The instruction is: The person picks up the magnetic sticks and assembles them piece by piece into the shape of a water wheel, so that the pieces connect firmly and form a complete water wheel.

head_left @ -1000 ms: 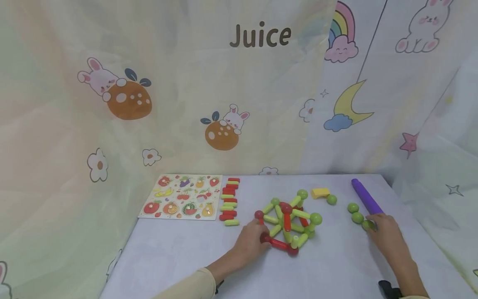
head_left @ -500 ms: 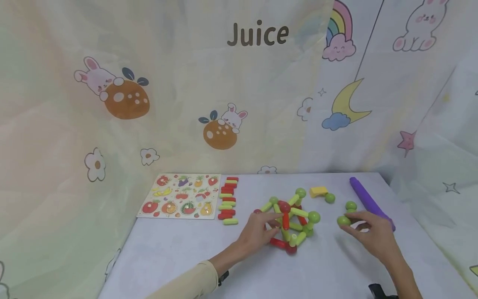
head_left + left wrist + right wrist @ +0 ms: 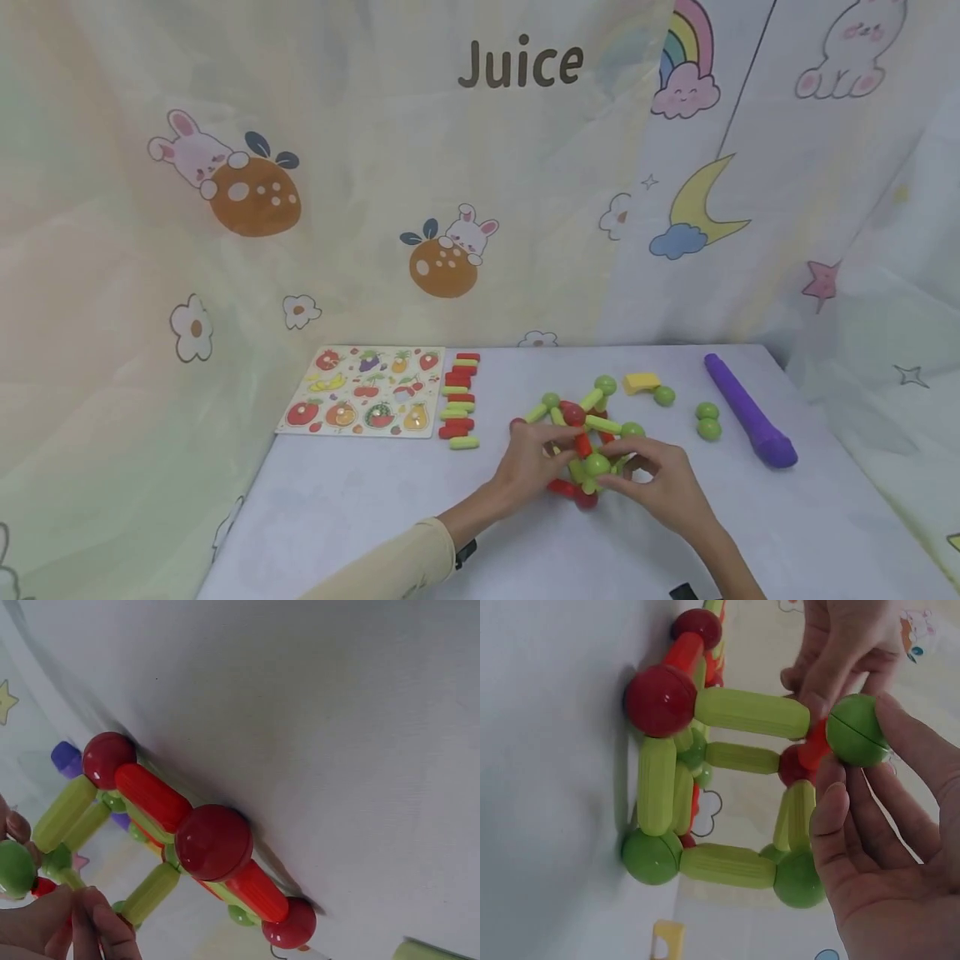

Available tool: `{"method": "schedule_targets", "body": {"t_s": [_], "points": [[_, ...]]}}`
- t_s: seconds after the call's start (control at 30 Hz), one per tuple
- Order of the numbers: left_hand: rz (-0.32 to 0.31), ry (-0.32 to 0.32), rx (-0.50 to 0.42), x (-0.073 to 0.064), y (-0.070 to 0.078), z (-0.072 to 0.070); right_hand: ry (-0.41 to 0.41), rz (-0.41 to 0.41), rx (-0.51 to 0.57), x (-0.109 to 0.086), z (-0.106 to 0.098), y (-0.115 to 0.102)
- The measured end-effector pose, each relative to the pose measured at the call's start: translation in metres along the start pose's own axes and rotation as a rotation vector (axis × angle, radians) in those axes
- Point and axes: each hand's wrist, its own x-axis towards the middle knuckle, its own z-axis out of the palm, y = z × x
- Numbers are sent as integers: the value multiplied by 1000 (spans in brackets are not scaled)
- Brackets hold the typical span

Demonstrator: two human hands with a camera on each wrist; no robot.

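Note:
A ball-and-rod construction of red and green magnetic pieces stands on the table, with a red ball [image 3: 573,414] at its top. My left hand [image 3: 521,467] is at its left side, fingertips pinching a red rod [image 3: 583,446] that runs from that ball towards me. From the right, my right hand [image 3: 663,483] pinches a green ball [image 3: 597,465] between thumb and fingers. The right wrist view has this green ball [image 3: 857,730] against the red rod's near end, above an upright green rod [image 3: 754,712]. My fingers hide part of the frame.
A fruit picture board [image 3: 360,392] lies at the back left, beside a column of red and green rods [image 3: 459,410]. To the right are two green balls [image 3: 708,421], a yellow block [image 3: 642,383] with another green ball [image 3: 663,396], and a purple microphone-shaped stick [image 3: 750,412].
My right hand has picked a green ball from the group at right and carried it left to the construction. My left hand has shifted from the lower left corner to the red rod.

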Motion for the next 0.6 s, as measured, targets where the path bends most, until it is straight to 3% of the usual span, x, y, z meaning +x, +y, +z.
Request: {"method": "schedule_targets", "body": {"t_s": [0.33,0.6], "points": [[-20,3,-5,0,4,-1,0,73,-33,1,7,0],[-10,-17,-21,-4,2,-4,-16,66,-29,-3,5,-2]]}}
